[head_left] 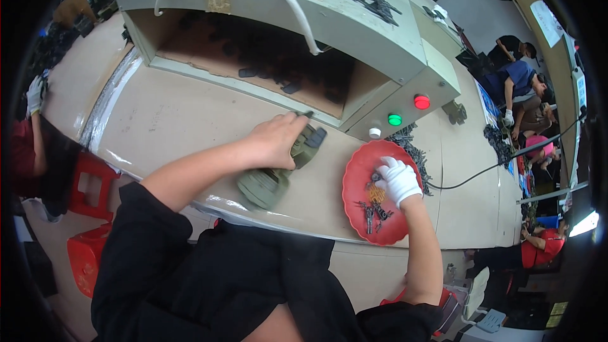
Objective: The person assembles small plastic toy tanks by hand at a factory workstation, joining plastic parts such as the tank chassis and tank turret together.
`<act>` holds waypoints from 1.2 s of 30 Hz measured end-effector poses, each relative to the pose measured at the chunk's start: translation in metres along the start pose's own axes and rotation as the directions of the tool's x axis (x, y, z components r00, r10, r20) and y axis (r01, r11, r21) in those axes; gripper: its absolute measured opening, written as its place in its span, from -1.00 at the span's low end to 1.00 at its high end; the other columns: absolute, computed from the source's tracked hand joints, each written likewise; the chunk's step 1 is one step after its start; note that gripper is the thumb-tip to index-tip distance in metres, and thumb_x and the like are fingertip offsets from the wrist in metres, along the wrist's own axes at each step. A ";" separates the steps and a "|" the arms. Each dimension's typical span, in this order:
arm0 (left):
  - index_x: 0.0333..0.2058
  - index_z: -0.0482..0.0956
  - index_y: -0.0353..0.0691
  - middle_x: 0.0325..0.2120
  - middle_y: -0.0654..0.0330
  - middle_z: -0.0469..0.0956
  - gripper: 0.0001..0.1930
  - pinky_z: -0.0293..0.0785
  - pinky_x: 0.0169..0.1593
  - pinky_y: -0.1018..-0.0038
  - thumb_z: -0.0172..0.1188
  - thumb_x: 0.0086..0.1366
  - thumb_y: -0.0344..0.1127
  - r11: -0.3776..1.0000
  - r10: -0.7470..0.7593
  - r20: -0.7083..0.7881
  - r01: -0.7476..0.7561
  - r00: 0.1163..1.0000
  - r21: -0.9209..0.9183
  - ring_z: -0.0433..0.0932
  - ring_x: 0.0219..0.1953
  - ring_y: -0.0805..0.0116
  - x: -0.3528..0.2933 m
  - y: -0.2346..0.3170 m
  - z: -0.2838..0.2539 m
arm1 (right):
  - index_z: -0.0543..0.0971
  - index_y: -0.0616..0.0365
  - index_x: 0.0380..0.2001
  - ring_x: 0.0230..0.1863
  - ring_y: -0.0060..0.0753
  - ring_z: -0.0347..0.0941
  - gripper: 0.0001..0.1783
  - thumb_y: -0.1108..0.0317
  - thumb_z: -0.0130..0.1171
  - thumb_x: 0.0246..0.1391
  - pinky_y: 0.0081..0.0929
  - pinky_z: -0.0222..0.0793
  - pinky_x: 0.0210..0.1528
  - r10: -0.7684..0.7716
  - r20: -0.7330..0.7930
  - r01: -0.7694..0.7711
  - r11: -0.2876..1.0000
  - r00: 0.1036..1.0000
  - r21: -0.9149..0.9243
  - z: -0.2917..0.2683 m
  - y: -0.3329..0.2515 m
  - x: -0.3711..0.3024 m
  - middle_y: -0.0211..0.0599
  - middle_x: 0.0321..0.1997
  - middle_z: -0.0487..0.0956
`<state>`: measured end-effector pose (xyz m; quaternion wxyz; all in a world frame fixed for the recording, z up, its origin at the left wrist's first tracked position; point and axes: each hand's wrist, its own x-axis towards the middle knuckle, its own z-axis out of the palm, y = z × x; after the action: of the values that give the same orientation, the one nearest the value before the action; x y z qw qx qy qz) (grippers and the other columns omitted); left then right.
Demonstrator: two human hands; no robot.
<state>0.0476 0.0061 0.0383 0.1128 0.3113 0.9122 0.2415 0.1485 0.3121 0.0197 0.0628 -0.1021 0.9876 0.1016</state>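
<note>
My bare left hand [275, 142] is wrapped over an olive-green moulded piece [265, 187] on the table in front of the machine. Part of that piece is hidden under my palm, and its lower end looks blurred. A small dark grey block [315, 137] sits at its upper right end, beside my fingers. My right hand [399, 180], in a white glove, reaches into a red scalloped dish [356, 171] with its fingers curled. Whatever they pinch is hidden. Small dark parts [373, 214] and a cluster of yellow bits [377, 194] lie in the dish below the glove.
A pale green machine [266, 6] with an open slot stands just beyond my hands; dark pieces [291, 85] lie inside it. Red and green buttons [408, 111] are on its side. Dark parts [408, 142] are heaped behind the dish. A red stool [92, 183] stands left; people work at right.
</note>
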 end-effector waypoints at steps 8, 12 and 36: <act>0.05 0.15 -0.28 -0.14 -0.01 0.34 -0.22 0.30 -0.04 0.30 0.28 -0.22 -0.38 0.889 0.407 0.165 -0.431 0.899 0.157 0.32 -0.05 0.07 -0.023 -0.034 -0.030 | 0.49 0.29 -0.31 -0.50 -0.68 0.37 -0.74 0.34 0.17 -0.04 -0.67 0.33 -0.48 0.333 0.110 -0.152 0.105 0.936 0.983 -0.043 -0.045 0.009 -0.44 -0.51 0.48; 0.00 0.24 -0.28 -0.23 0.05 0.36 -0.24 0.31 -0.10 0.27 0.33 -0.25 -0.21 0.970 0.161 0.082 -0.173 0.984 0.172 0.33 -0.09 0.11 -0.065 -0.046 -0.026 | 0.46 0.28 -0.21 -0.60 -0.67 0.24 -0.73 0.37 0.09 0.02 -0.74 0.21 -0.52 0.202 0.153 -0.136 -0.094 0.967 0.986 -0.072 -0.083 0.035 -0.48 -0.55 0.39; -0.11 0.34 -0.29 -0.26 0.08 0.36 -0.36 0.36 -0.10 0.38 0.26 -0.31 -0.36 0.930 0.364 0.130 -0.368 0.922 0.005 0.30 -0.11 0.16 -0.064 -0.077 -0.029 | 0.53 0.29 -0.38 -0.72 -0.68 0.18 -0.77 0.30 0.14 0.01 -0.69 0.08 -0.68 -0.037 0.571 -0.564 0.116 0.820 0.818 -0.090 -0.122 0.074 -0.43 -0.64 0.41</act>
<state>0.0474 -0.0974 0.0277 0.1191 0.4924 0.8323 0.2248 0.0932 0.1615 0.0737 0.3232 0.1751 0.7691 -0.5229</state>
